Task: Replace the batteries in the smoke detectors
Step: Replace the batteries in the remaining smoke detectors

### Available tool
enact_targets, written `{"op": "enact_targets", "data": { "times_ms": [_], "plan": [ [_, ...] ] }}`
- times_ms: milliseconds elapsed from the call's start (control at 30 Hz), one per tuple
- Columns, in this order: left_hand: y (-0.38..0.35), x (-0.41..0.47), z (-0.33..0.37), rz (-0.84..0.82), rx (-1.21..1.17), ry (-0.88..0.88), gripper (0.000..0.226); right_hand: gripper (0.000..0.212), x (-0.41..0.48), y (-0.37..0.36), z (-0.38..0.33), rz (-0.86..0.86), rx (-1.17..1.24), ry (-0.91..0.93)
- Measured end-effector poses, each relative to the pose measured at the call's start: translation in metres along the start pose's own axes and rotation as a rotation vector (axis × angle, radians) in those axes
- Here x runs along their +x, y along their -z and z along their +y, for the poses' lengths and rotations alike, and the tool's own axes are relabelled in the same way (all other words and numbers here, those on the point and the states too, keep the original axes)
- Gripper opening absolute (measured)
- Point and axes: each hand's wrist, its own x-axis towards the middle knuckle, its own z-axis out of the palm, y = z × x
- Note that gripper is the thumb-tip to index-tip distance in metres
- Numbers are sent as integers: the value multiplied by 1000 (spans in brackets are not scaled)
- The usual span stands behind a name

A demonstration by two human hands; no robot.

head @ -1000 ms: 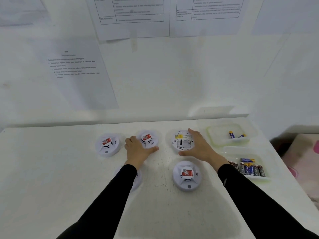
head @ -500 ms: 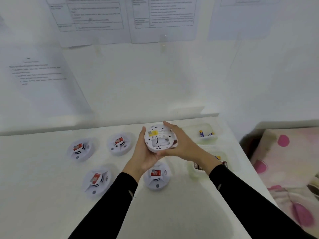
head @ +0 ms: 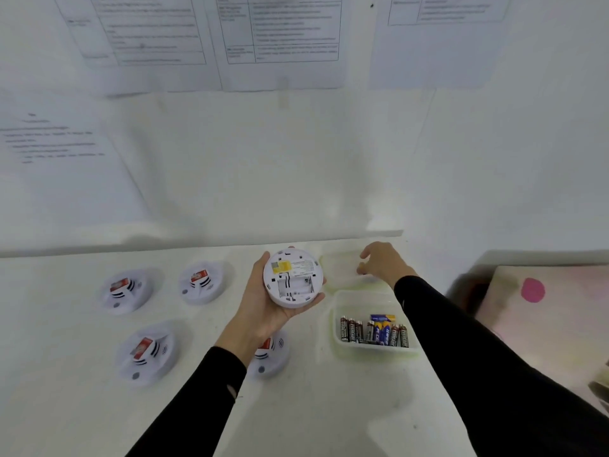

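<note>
My left hand (head: pixel 263 308) holds a white round smoke detector (head: pixel 292 277) back side up above the table, its battery bay open and empty, a yellow label on it. My right hand (head: pixel 382 263) reaches into the far clear plastic tray (head: pixel 336 272), fingers curled over the tray's right end; whether it holds anything I cannot tell. The near clear tray (head: pixel 372 349) holds several batteries (head: pixel 375 331). Other detectors lie face up on the table: far left (head: pixel 125 291), far middle (head: pixel 202 282), near left (head: pixel 146 352), and one (head: pixel 268 356) partly hidden under my left wrist.
The white table (head: pixel 82 407) ends at a wall with printed sheets (head: pixel 280 41) taped on it. To the right, past the table's edge, lies pale fabric with pink spots (head: pixel 534 290).
Both hands lifted the overturned detector off the table. Now only my left hand holds it, and my right hand has let go and moved right to the far tray. The view shifted right.
</note>
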Motion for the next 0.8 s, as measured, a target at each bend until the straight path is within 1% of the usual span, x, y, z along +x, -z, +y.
{"op": "enact_targets", "data": {
  "times_ms": [100,167,233,300,467,567,667,800],
  "plan": [
    [-2,1,-2,1,4,-15,49,32,5,-2,-1,-42,-79,33],
    [-4,3,-5,2,14,-17,48,26,6,-1,0,-50,-54,36],
    [-6,5,-8,-14,20,-20,49,20,6,0,2,0,72,44],
    [-9,7,-10,-26,29,-20,50,15,0,4,1,91,262,73],
    [-12,14,-10,-43,31,-24,58,14,-40,18,-13,251,733,167],
    [-13,16,-7,-58,26,-31,58,14,-69,23,-21,274,938,222],
    [-18,16,-4,-63,34,-55,55,13,-95,22,-28,268,1064,247],
    [-25,14,-4,-53,12,-77,54,13,-115,16,-39,236,1078,286]
  ]
}}
